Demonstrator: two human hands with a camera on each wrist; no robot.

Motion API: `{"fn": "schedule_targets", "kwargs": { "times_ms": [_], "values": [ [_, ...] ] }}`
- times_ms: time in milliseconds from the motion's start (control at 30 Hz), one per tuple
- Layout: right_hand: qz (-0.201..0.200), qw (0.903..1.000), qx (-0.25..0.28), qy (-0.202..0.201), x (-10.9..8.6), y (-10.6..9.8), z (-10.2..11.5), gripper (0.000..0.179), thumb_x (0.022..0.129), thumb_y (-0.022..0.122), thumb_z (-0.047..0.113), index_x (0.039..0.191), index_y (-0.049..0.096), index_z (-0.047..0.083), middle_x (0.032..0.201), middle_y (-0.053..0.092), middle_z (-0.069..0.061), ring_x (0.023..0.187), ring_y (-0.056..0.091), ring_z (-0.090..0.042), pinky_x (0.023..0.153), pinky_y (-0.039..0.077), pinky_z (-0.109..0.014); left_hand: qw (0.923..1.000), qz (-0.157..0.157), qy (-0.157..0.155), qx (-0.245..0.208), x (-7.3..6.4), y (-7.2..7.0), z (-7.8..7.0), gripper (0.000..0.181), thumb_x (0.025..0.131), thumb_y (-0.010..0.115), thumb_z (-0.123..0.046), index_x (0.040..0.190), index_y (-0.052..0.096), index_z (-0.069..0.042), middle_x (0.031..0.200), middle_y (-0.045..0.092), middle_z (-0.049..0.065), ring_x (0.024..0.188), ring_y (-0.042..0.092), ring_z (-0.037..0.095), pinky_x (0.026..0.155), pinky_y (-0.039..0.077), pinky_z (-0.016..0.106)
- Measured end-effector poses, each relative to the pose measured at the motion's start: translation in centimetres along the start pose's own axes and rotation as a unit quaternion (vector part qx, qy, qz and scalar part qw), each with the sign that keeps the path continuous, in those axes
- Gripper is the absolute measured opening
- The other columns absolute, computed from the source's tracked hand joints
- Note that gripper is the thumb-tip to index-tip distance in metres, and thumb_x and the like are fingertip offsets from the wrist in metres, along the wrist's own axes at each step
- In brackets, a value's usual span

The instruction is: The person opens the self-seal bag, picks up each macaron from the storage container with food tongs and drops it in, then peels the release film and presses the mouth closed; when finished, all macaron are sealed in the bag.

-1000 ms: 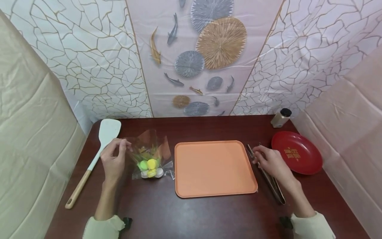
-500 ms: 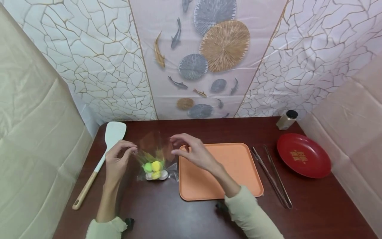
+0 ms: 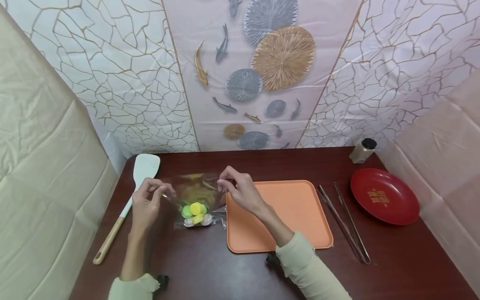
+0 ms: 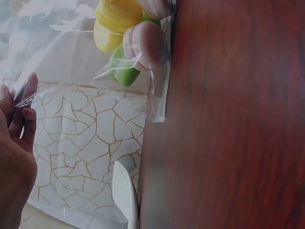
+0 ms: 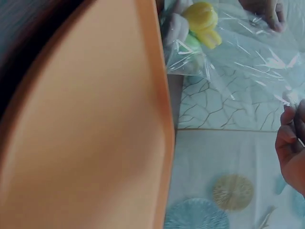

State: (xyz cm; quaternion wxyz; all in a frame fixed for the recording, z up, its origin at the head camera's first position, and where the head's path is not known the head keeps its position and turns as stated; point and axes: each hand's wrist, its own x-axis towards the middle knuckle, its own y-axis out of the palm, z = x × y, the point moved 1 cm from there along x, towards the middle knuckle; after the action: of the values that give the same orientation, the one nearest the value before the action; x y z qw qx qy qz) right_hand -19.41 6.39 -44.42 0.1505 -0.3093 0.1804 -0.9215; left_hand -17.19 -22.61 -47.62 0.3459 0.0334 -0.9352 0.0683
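Note:
A clear plastic bag (image 3: pixel 196 189) stands on the dark table left of the orange tray, its top spread between both hands. Inside, at the bottom, lie several macarons (image 3: pixel 196 208) in yellow, green and pale lilac. My left hand (image 3: pixel 147 204) pinches the bag's left upper edge; the left wrist view shows the film (image 4: pixel 62 52) gathered between thumb and fingers. The right hand (image 3: pixel 243 192) pinches the opposite upper edge, reaching over the tray's left rim. In the right wrist view its fingertips (image 5: pixel 287 114) are at a bag corner.
The orange tray (image 3: pixel 288 216) lies under the right forearm. Metal tongs (image 3: pixel 346 227) lie right of it, with a red plate (image 3: pixel 386 196) and a black-capped jar (image 3: pixel 363 151) beyond. A white spatula with a wooden handle (image 3: pixel 110 237) lies left of the left hand.
The right hand has left the tongs and crossed leftward over the tray to the bag, where it now pinches the right edge. The bag's top is spread wider; the left hand keeps its grip.

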Motion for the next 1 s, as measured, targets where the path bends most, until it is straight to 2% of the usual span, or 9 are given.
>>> {"fn": "schedule_targets", "kwargs": {
  "times_ms": [133, 267, 400, 500, 600, 733, 833, 933, 1000],
  "values": [
    [-0.022, 0.9989, 0.040, -0.006, -0.1, 0.2, -1.1, 0.007, 0.105, 0.068, -0.001, 0.100, 0.069, 0.003, 0.078, 0.075, -0.008, 0.067, 0.068, -0.022, 0.062, 0.056, -0.026, 0.9999, -0.008, 0.001, 0.010, -0.1, -0.3, 0.0, 0.005, 0.102, 0.061, 0.015, 0.098, 0.058, 0.017, 0.079, 0.077, 0.016, 0.070, 0.073, 0.008, 0.066, 0.056, 0.018],
    [-0.022, 0.9939, 0.108, -0.004, -0.3, 0.2, -2.0, 0.011, 0.105, 0.066, -0.005, 0.111, 0.073, -0.001, 0.081, 0.075, -0.015, 0.068, 0.066, -0.030, 0.064, 0.054, -0.023, 0.9993, -0.009, 0.003, -0.036, 0.1, -0.3, 0.1, 0.006, 0.103, 0.061, 0.016, 0.102, 0.058, 0.021, 0.080, 0.078, 0.016, 0.072, 0.077, 0.010, 0.069, 0.058, 0.019],
    [-0.002, 0.9849, 0.172, 0.015, -0.4, 0.1, -2.5, 0.019, 0.106, 0.062, -0.008, 0.120, 0.074, -0.004, 0.085, 0.074, -0.021, 0.070, 0.065, -0.028, 0.063, 0.050, -0.022, 0.9982, -0.008, -0.012, -0.058, 0.1, -0.4, 0.2, 0.006, 0.100, 0.059, 0.021, 0.106, 0.060, 0.020, 0.087, 0.082, 0.001, 0.076, 0.079, 0.008, 0.067, 0.058, 0.019],
    [0.012, 0.9809, 0.191, 0.031, -0.5, 0.0, -2.8, 0.018, 0.106, 0.061, -0.008, 0.118, 0.075, -0.006, 0.084, 0.073, -0.022, 0.070, 0.064, -0.021, 0.060, 0.048, -0.025, 0.9993, -0.010, -0.015, -0.033, 0.0, -0.7, 0.2, 0.011, 0.097, 0.061, 0.025, 0.105, 0.065, 0.017, 0.092, 0.081, -0.011, 0.080, 0.078, 0.002, 0.067, 0.053, 0.017],
    [0.015, 0.9797, 0.195, 0.041, -0.6, -0.1, -3.1, 0.016, 0.106, 0.060, -0.008, 0.112, 0.074, -0.006, 0.084, 0.072, -0.022, 0.069, 0.063, -0.018, 0.059, 0.047, -0.028, 0.9991, -0.001, -0.011, -0.041, 0.0, -1.0, 0.3, 0.017, 0.096, 0.057, 0.028, 0.103, 0.068, 0.018, 0.096, 0.082, -0.010, 0.086, 0.077, 0.002, 0.073, 0.055, 0.016],
    [0.005, 0.9762, 0.211, 0.050, -0.5, 0.0, -3.5, 0.013, 0.104, 0.060, -0.010, 0.107, 0.073, -0.009, 0.083, 0.073, -0.022, 0.066, 0.061, -0.032, 0.058, 0.048, -0.030, 0.9986, 0.022, -0.009, -0.048, 0.1, -1.3, 0.4, 0.023, 0.096, 0.052, 0.029, 0.101, 0.071, 0.017, 0.101, 0.082, -0.008, 0.094, 0.077, 0.005, 0.081, 0.057, 0.016],
    [0.002, 0.9741, 0.220, 0.052, -0.3, 0.1, -3.6, 0.013, 0.104, 0.059, -0.010, 0.106, 0.071, -0.010, 0.082, 0.073, -0.019, 0.065, 0.061, -0.033, 0.058, 0.049, -0.030, 0.9991, 0.036, -0.006, -0.021, 0.1, -1.3, 0.4, 0.025, 0.097, 0.054, 0.027, 0.100, 0.074, 0.013, 0.103, 0.081, -0.010, 0.095, 0.076, 0.005, 0.081, 0.057, 0.016],
    [0.002, 0.9751, 0.215, 0.056, -0.1, 0.2, -3.7, 0.012, 0.107, 0.058, -0.007, 0.107, 0.069, -0.008, 0.082, 0.072, -0.015, 0.065, 0.062, -0.023, 0.058, 0.050, -0.028, 0.9990, 0.043, 0.008, -0.008, 0.2, -1.4, 0.3, 0.027, 0.096, 0.054, 0.027, 0.100, 0.076, 0.010, 0.102, 0.081, -0.002, 0.095, 0.076, 0.006, 0.083, 0.058, 0.017],
    [0.002, 0.9759, 0.209, 0.063, 0.0, 0.4, -3.7, 0.011, 0.108, 0.058, -0.004, 0.109, 0.069, -0.007, 0.082, 0.072, -0.015, 0.065, 0.061, -0.024, 0.058, 0.049, -0.026, 0.9986, 0.046, 0.022, -0.010, 0.2, -1.4, 0.1, 0.028, 0.096, 0.055, 0.027, 0.101, 0.076, 0.010, 0.099, 0.081, 0.007, 0.095, 0.076, 0.008, 0.083, 0.059, 0.018]
  ]
}}
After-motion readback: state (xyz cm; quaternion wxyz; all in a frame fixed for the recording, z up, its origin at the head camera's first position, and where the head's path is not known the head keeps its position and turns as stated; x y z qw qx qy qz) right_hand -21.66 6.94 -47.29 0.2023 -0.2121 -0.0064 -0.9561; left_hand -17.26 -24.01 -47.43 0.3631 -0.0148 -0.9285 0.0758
